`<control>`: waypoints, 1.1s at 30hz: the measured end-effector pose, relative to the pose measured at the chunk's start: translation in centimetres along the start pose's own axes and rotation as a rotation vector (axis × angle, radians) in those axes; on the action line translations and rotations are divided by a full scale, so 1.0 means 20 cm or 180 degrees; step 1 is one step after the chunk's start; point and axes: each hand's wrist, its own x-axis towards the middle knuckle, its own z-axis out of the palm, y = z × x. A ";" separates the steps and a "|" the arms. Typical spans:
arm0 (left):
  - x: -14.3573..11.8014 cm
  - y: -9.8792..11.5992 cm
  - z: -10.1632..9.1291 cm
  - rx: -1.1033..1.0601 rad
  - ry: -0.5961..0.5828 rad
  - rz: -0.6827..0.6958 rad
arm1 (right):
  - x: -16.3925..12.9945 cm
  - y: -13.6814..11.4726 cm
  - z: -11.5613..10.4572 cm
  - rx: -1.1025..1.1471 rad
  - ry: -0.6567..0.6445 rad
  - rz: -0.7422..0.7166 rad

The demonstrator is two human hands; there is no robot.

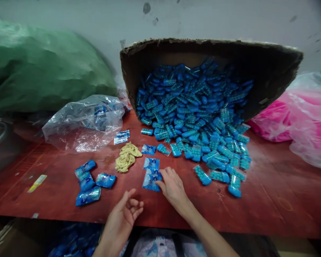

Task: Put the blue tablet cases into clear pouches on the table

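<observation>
We see our right hand (172,185) lying palm down on the dark red wooden tabletop (270,192), near its front edge, fingers spread a little and their tips pressing on a short row of flat blue printed sachets (151,174) — it touches them but has none of them closed in its grasp. Our left hand (124,214) hovers at the front edge of the table, palm turned up, fingers loosely curled and half open, holding nothing.

Just behind the row lies a tangle of beige rubber bands (127,157), with two more small blue sachets (121,137) beyond it. Toward the front left corner sits a cluster of bundled blue packets (89,182), and further left a yellow strip of tape (36,183) is stuck to the wood.

At the back edge a large brown cardboard box (270,67) is tipped on its side, open toward us — a heap of small clear bags filled with blue pellets (198,110) spills from it across the middle of the table, the nearest ones just right of our right hand. Left of the box lies a crumpled clear plastic bag (85,121) with some blue packets inside, and behind that a big green sack (42,67). At the right edge rests a pink plastic bag (299,114)
</observation>
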 end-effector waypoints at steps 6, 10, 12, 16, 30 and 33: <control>0.06 -0.12 0.12 0.0571 -0.0233 0.0539 | -0.01 -0.06 0.06 -0.0629 -0.0031 0.0190; 0.08 -0.12 0.13 0.0610 -0.0064 0.0649 | -0.02 -0.04 0.06 -0.0286 0.0033 0.0204; 0.07 -0.12 0.14 0.0617 0.0058 0.0711 | -0.03 -0.03 0.04 0.0173 0.0095 0.0190; 0.07 -0.14 0.18 0.0786 -0.0150 0.0593 | -0.05 -0.04 -0.02 0.1245 0.0047 0.0122; 0.08 -0.20 0.24 0.0741 -0.0228 0.0673 | -0.06 -0.04 0.02 0.3789 -0.0473 0.1206; 0.09 -0.20 0.24 0.0923 -0.0282 0.0675 | -0.06 -0.03 0.01 0.3730 -0.0385 0.1173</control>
